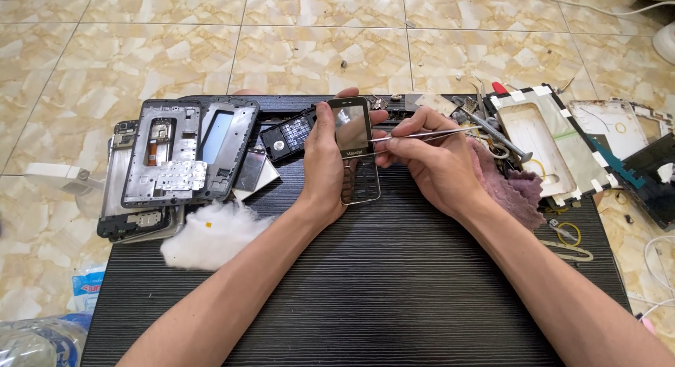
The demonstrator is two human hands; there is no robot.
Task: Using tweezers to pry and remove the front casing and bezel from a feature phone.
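Over at nine o'clock on the dark ribbed desk [365, 297], a heap of stripped phone frames [179, 156] lies stacked, with a tuft of white cotton wool [211, 233] just below them. Next along, a small black keypad board [287, 136] sits touching the frames' right edge. Dead centre, the left hand [325, 163] grips a keypad phone front [355, 145] upright, fingers wrapped round its left side, thumb on the edge. At about two o'clock from it, the right hand [429, 159] pinches a pair of silver tweezers [422, 135], tips touching the phone's right edge beside the screen. Under that wrist lies a mauve cloth [510, 188]. Farther right, at three o'clock, a screwdriver [496, 131] rests against a white taped panel [555, 142], and a yellow ring [568, 233] lies below.
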